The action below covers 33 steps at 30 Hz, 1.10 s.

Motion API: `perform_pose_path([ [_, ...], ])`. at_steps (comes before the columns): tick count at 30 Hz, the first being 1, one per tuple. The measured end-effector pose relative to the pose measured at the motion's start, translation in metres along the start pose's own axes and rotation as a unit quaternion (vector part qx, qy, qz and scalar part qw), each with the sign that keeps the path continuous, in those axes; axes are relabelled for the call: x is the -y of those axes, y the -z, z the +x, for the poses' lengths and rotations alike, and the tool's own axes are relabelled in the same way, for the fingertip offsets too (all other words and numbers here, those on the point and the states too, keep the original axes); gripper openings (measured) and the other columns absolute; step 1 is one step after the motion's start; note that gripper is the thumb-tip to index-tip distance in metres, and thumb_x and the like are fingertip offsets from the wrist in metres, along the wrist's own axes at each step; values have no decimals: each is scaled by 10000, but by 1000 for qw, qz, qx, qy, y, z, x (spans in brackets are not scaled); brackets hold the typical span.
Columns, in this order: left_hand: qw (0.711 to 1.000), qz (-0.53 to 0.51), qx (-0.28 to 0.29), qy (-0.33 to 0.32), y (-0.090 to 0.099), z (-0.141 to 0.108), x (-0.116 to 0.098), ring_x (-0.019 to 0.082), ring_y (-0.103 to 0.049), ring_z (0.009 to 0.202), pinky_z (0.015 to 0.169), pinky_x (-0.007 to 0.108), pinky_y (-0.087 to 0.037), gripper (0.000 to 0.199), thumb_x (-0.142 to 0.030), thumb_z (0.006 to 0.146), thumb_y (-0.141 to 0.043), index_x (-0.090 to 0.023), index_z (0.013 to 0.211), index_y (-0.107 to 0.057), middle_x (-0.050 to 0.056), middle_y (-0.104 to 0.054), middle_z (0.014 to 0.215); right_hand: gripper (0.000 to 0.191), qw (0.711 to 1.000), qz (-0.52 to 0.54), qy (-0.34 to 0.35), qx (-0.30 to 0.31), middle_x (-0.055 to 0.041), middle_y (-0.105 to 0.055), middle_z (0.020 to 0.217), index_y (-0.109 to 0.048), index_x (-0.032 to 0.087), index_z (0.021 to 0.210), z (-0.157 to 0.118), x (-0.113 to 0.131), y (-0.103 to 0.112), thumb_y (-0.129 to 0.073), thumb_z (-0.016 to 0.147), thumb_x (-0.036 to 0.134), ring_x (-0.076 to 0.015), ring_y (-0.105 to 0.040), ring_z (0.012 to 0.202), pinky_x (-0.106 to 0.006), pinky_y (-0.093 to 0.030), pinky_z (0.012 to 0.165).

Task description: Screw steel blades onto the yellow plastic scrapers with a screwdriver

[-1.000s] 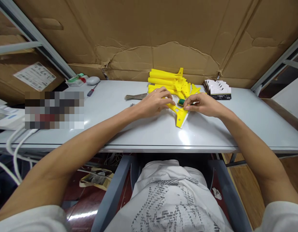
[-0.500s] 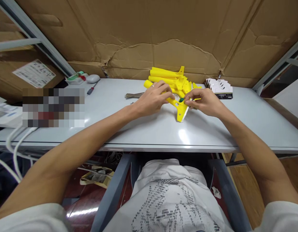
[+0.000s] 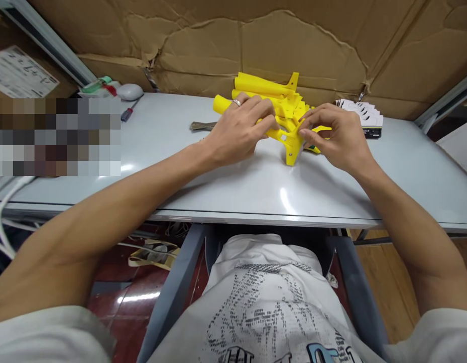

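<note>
My left hand (image 3: 244,123), with a ring on one finger, is closed around the shaft of a yellow plastic tool handle (image 3: 291,154) with a wide T-shaped head. One round end of it sticks out behind my knuckles. My right hand (image 3: 335,133) pinches with thumb and fingers at the right edge of the head, where a pale strip shows. Whether the strip is a separate piece I cannot tell. Right behind my hands lies a pile of similar yellow handles (image 3: 264,83). A small dark green piece shows under my right fingers, mostly hidden.
Thin metal strips (image 3: 201,126) lie left of the pile. A stack of white-and-black cards (image 3: 364,116) stands at the right. At the back left are a screwdriver (image 3: 128,112), a white rounded object (image 3: 129,92) and a small clear box (image 3: 99,89). Cardboard (image 3: 203,45) walls the back.
The view has tipped down and shifted slightly. Both hands remain on the yellow handle. My right fingers have moved along the head's edge, and the green piece now shows beneath them.
</note>
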State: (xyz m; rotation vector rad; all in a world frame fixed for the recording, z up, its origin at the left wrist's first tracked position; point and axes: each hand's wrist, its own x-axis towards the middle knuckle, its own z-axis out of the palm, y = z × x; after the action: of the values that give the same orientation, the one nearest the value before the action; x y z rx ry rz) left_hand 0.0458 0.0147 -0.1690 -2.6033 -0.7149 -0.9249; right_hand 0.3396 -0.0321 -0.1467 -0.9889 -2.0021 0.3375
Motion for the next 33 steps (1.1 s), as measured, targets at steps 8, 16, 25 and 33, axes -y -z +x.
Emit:
perform_pose_path([
  [8, 1000, 19, -11, -16, -2, 2, 1, 394, -742, 1212, 1030, 732, -560, 332, -383, 1177, -407, -275, 1194, -720, 113, -714, 1175, 113, 999, 4, -15, -35, -56, -834, 1047, -783, 319, 891, 0, 1, -5, -891, 923, 328, -294, -785, 923, -505, -710, 831],
  [16, 999, 30, -29, -33, -5, 0, 3, 394, -738, 1223, 1021, 745, -559, 350, -373, 1184, -374, -290, 1228, -712, 110, -705, 1191, 570, 989, 117, -83, -26, 34, -744, 864, -664, 374, 1182, 0, 3, -7, -1043, 804, 572, -210, -683, 762, -402, -624, 738],
  [25, 998, 15, -47, -41, -4, -1, 5, 408, -715, 1299, 1085, 783, -526, 387, -378, 1204, -329, -283, 1298, -691, 123, -680, 1247, 457, 982, 163, -81, -42, 13, -742, 834, -760, 320, 1028, 3, -2, -12, -1080, 780, 531, -214, -704, 784, -406, -677, 766],
  [33, 999, 28, -28, 4, 4, 1, 0, 407, -696, 1244, 1080, 752, -524, 347, -399, 1185, -398, -316, 1295, -716, 142, -721, 1233, 520, 976, 190, -106, -1, -44, -868, 995, -802, 320, 1028, 4, 0, -10, -1007, 795, 737, -297, -833, 962, -475, -740, 812],
])
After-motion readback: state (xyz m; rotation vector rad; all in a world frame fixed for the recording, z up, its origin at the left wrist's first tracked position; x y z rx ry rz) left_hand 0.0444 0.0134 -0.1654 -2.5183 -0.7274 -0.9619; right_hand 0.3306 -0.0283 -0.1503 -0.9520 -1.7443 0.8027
